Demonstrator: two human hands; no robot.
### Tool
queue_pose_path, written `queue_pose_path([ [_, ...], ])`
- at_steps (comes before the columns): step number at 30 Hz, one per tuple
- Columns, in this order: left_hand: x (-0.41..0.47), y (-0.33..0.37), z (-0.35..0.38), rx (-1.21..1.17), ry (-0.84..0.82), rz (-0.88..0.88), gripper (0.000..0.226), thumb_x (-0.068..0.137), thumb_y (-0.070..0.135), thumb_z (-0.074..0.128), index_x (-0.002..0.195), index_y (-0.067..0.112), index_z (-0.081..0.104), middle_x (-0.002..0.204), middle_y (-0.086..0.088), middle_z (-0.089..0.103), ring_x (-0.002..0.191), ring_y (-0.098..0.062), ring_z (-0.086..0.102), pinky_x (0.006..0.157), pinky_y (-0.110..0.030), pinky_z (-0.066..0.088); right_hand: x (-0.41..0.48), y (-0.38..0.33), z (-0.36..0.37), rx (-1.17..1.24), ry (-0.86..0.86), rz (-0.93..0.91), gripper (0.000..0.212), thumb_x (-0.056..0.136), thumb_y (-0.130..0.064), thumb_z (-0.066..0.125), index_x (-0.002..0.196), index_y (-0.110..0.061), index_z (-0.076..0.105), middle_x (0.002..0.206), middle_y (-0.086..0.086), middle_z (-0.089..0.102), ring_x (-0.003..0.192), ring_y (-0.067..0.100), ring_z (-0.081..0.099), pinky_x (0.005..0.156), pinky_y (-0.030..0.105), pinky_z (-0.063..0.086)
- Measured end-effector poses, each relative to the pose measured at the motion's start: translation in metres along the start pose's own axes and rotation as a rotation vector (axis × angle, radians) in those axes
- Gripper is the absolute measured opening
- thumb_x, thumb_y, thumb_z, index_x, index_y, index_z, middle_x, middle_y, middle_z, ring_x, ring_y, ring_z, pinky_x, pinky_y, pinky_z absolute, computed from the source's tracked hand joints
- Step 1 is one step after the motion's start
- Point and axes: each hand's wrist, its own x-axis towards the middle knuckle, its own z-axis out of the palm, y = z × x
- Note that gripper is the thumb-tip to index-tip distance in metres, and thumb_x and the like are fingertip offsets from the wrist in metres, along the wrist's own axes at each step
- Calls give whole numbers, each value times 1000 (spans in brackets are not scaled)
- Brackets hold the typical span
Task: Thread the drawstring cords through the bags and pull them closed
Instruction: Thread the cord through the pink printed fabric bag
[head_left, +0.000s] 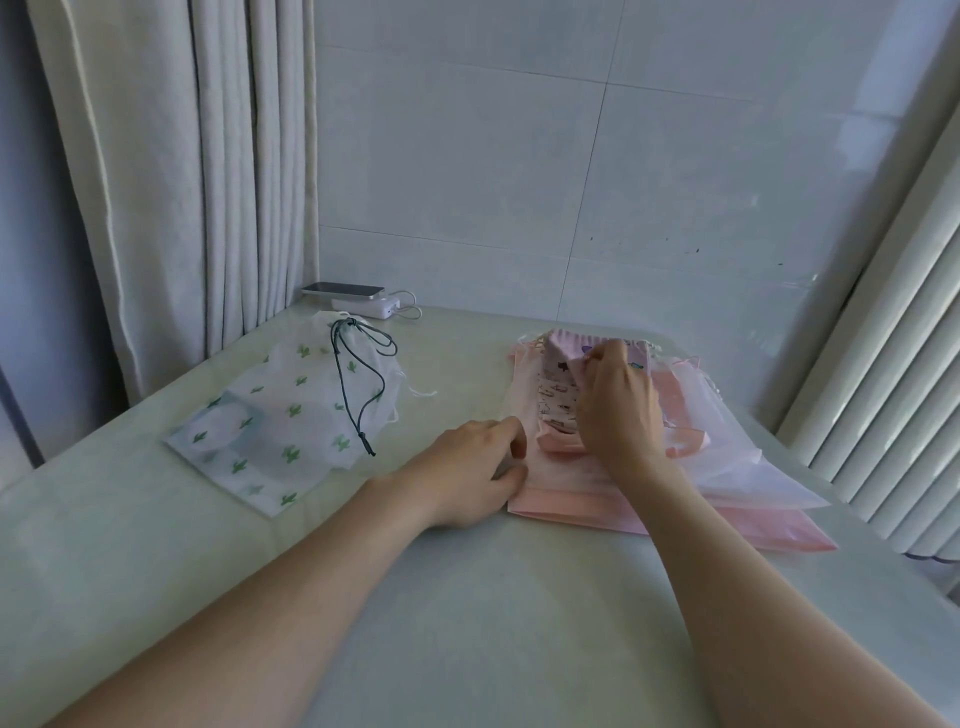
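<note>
A stack of pink bags (571, 506) is seen lying flat on the pale table (467, 623), and every other place is given from that stack. On top of the stack, toward its far end, a small patterned bag (558, 397) is laid, with a gathered hem and thin white cord ends showing at its far edge.

The small patterned bag is held by the right hand (618, 410), which is placed over the middle of the stack. Its fingers are curled and the fabric near the bag's hem is pinched between thumb and fingertips, so that a fold is lifted off the stack.

The left hand (467, 467) is rested on the table at the stack's left edge. Its fingers are bent and its fingertips are touching that edge. Whether the edge is actually gripped cannot be told.

Well to the left of the stack, white cactus-print bags (270, 436) are spread on the table, one overlapping another. A dark green cord (349, 384) is threaded through the gathered mouth of one, and its loose length is trailed across the print.

Beyond the stack and to its left, by the tiled wall (571, 156), a phone (343, 289) is set on a white power bank (366, 307), with a white cable (411, 307) looped beside it. A curtain (182, 182) is hung far to the left of the stack, and a white radiator (883, 389) is stood to its right.
</note>
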Motion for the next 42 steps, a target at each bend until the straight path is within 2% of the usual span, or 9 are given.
queue_pose_path([
  [6,0,-3,-1,-129,108,-84,26,96,24,62,122,25,61,149,3,38,141,-20,29,116,-29,26,-7,-23,-19,315,310,-72,6,106,-9,35,105,-13,39,76,9,57,62,32,44,51,38,20],
  [14,4,-12,-23,-520,484,-259,72,96,25,72,155,17,32,152,-1,41,119,-11,60,92,-26,49,-16,-51,-34,592,387,-132,12,105,-4,33,100,-12,41,79,-10,54,70,5,52,62,22,34],
  [20,2,-22,-29,-612,363,-389,128,66,46,90,165,27,11,160,7,30,142,-17,45,107,-35,46,-15,-60,-37,853,418,191,19,107,-15,31,98,-11,47,81,-7,48,73,5,45,75,30,40],
  [22,1,-28,-25,-514,291,-407,108,59,51,83,155,30,38,156,1,45,141,-22,46,113,-45,45,-13,-61,-38,944,437,307,21,109,-17,31,97,-12,48,84,-7,47,71,1,45,75,28,41],
  [26,5,-31,-24,-481,378,-319,16,82,35,82,83,23,72,76,11,69,77,-21,64,68,-27,46,-12,-56,-37,958,436,363,16,104,-16,34,99,-16,49,88,-8,50,79,9,49,78,36,45],
  [30,5,-16,-34,-427,726,-246,16,93,28,74,86,17,65,66,8,62,57,-8,57,57,-27,37,-17,-51,-31,762,268,284,56,89,1,48,137,-27,44,132,-1,50,110,14,54,95,30,49],
  [33,1,-3,-43,-406,903,-100,15,99,26,68,92,21,55,70,7,63,53,-6,59,54,-27,42,-20,-54,-28,679,93,340,81,83,6,51,147,-39,34,149,7,23,101,14,54,73,16,47],
  [39,-6,14,-51,-190,958,117,11,106,29,61,110,18,62,69,11,58,59,-7,56,54,-32,45,-30,-70,-26,547,-44,-219,69,86,-22,70,147,-35,39,62,-2,60,57,13,56,63,30,50],
  [42,-4,13,-51,-301,935,37,10,102,30,67,103,20,67,61,8,64,55,-10,57,54,-29,45,-38,-76,-27,459,-25,-393,74,82,-33,69,149,-37,36,68,-4,65,58,15,64,59,35,54],
])
